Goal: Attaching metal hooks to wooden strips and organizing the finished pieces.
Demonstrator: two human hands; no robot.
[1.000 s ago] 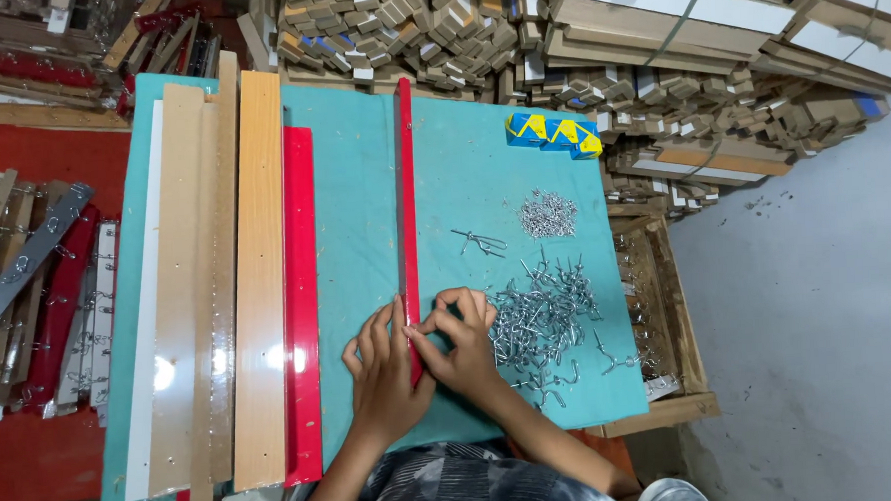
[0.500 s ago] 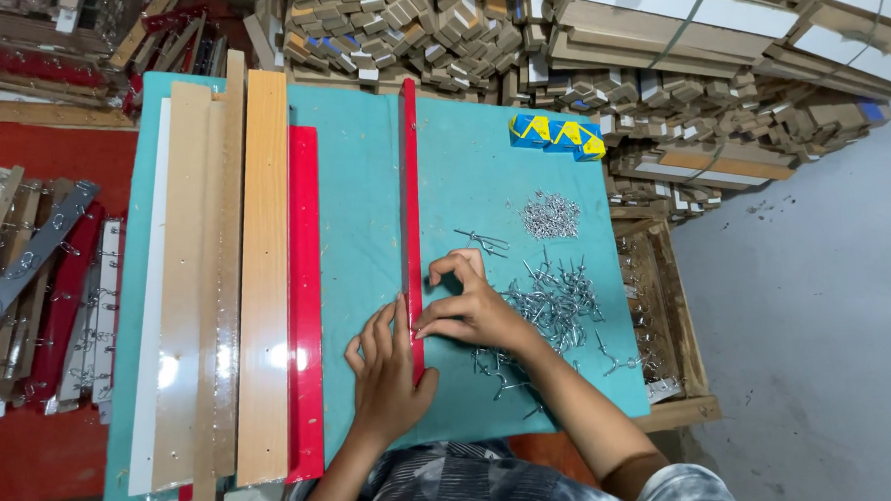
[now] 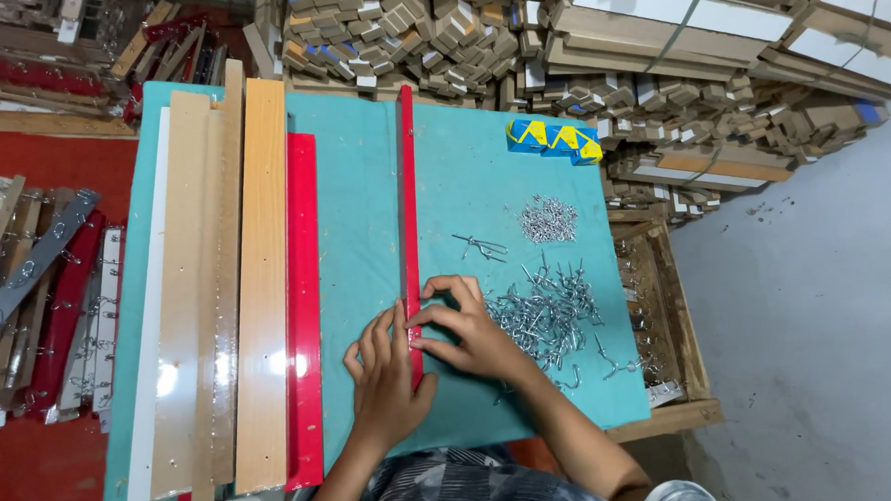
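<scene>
A long narrow red strip (image 3: pixel 408 202) lies lengthwise on the teal table top (image 3: pixel 359 224). My left hand (image 3: pixel 386 378) rests flat beside and partly over its near end, fingers apart. My right hand (image 3: pixel 464 330) pinches at the strip near its lower part, thumb and forefinger closed on the red edge; whether a small metal hook is between the fingertips cannot be told. A heap of silver metal hooks (image 3: pixel 543 311) lies just right of my right hand.
A smaller pile of screws (image 3: pixel 549 219) and a loose hook (image 3: pixel 480 246) lie farther back. Yellow-and-blue small boxes (image 3: pixel 554 141) sit near the far edge. Wooden planks (image 3: pixel 267 288) and a wider red strip (image 3: pixel 303 307) lie left. Stacked wood blocks (image 3: pixel 406 32) crowd the back.
My right hand moved from the hook heap to the red strip and slid a little farther up it. My left hand stayed by the strip's near end.
</scene>
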